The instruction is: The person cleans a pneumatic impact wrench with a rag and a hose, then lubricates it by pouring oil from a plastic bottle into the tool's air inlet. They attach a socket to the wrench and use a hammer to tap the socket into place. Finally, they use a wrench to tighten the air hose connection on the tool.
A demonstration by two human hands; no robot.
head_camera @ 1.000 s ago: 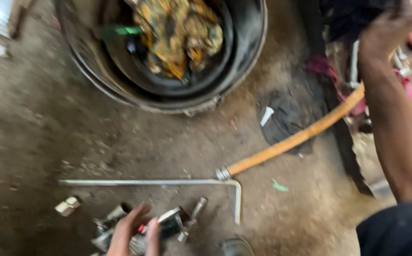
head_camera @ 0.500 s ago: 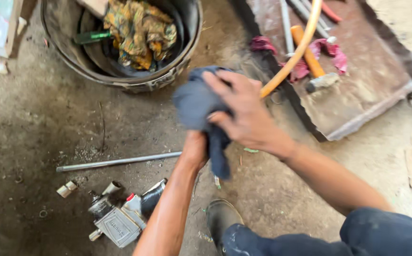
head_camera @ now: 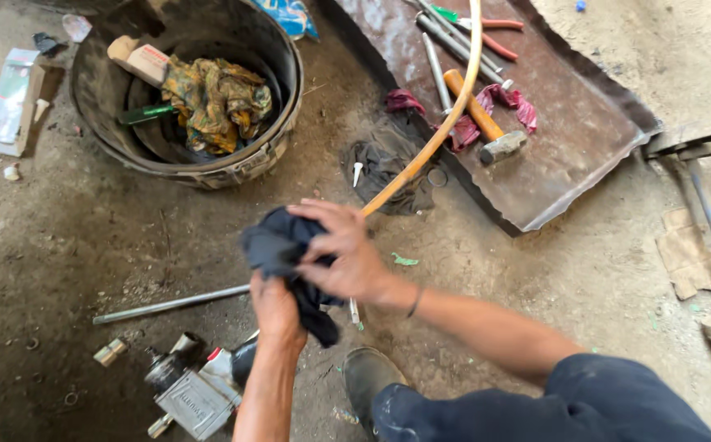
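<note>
Both hands meet at the middle of the head view around a dark blue rag (head_camera: 277,245). My right hand (head_camera: 343,254) lies over the rag with its fingers curled into the cloth. My left hand (head_camera: 276,307) is under it, mostly wrapped in the hanging cloth. Just below the hands on the dirt floor lies a small grey metal engine part (head_camera: 196,401) with fittings. A long metal rod (head_camera: 167,304) lies to the left of the hands. An orange hose (head_camera: 437,131) curves up from behind my right hand.
A black tyre tub (head_camera: 273,147) at the top left holds a yellow patterned cloth (head_camera: 216,94) and a green-handled tool. A rusty metal sheet (head_camera: 568,164) at the top right carries a hammer (head_camera: 486,123), rods and red rags. My dark shoe (head_camera: 363,376) stands below the hands.
A second ago my right hand was up at the right and my left hand was by the engine part. Both hands have come together on the dark rag, and the view has shifted right.
</note>
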